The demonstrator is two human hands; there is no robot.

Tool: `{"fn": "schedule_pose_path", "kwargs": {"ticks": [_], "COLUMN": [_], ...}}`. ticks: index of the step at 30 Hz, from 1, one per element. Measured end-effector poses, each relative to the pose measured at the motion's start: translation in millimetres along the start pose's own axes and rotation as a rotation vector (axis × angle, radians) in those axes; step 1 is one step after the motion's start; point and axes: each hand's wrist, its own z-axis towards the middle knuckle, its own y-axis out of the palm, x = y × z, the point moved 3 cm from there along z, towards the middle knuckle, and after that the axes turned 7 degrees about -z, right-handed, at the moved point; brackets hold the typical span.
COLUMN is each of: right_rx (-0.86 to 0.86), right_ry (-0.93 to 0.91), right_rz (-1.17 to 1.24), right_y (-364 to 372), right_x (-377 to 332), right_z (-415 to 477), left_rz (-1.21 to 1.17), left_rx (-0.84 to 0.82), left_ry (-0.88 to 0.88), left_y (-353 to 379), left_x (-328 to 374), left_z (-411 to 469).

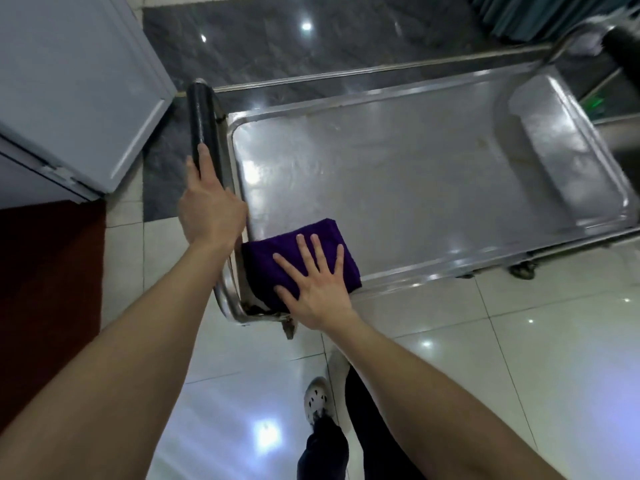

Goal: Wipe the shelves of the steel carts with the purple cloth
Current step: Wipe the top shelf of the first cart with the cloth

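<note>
**Flat palm on the cloth, other hand on the cart handle**

Forearms first, both bare, reaching up from the bottom corners of the view. Between them, lower down, a pale shoe (pixel 317 396) and dark trouser legs (pixel 367 431) on glossy white floor tiles (pixel 519 358).

Presses the right hand (pixel 317 289) flat on the purple cloth (pixel 263 261), fingers (pixel 337 258) straight and spread, palm over the cloth's near edge. Flat contact only, with nothing curled round the fabric.

Lies folded into a thick rectangle, that cloth, at the near left corner of the top shelf (pixel 398 174) of the steel cart (pixel 227 299), close against the raised rim and just beside the handle end.

Grips the black handle (pixel 200 116) with the left hand (pixel 207 209), wrapped round the bar's near part, thumb and one finger pointing up along it.

Farther out, dull steel across the rest of the shelf, with smeared reflections and a few faint brownish marks toward the far side. Under the right long edge, a caster (pixel 521 271) on the tiles. At the cart's far end, a second dark handle (pixel 623 53), blurred.

Off to the left, a pale cabinet (pixel 69 81) with a dark red mat (pixel 45 271) on the floor beside it. Beyond the cart, a strip of dark grey stone flooring (pixel 259 39), and at the top right a teal curtain (pixel 519 12).
</note>
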Motion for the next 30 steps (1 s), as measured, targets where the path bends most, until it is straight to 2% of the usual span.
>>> {"fn": "schedule_pose_path", "kwargs": {"ticks": [10, 16, 22, 26, 30], "right_rx": [-0.179, -0.189, -0.15, -0.142, -0.1], "right_ry": [0.298, 0.326, 0.32, 0.223, 0.065], "right_rz": [0.0, 0.055, 0.052, 0.03, 0.005], "right_y": [-33, -57, -79, -86, -84], "right_x": [185, 229, 216, 163, 89], "right_z": [-24, 63, 213, 291, 328], "left_rz": [0.022, 0.004, 0.027, 0.064, 0.069], "left_rx": [-0.022, 0.006, 0.037, 0.051, 0.043], "left_ry": [0.023, 0.019, 0.039, 0.03, 0.02], "left_y": [0, 0, 1, 1, -3], "left_x": [-1, 2, 2, 5, 9], "left_z": [1, -1, -1, 0, 2]}}
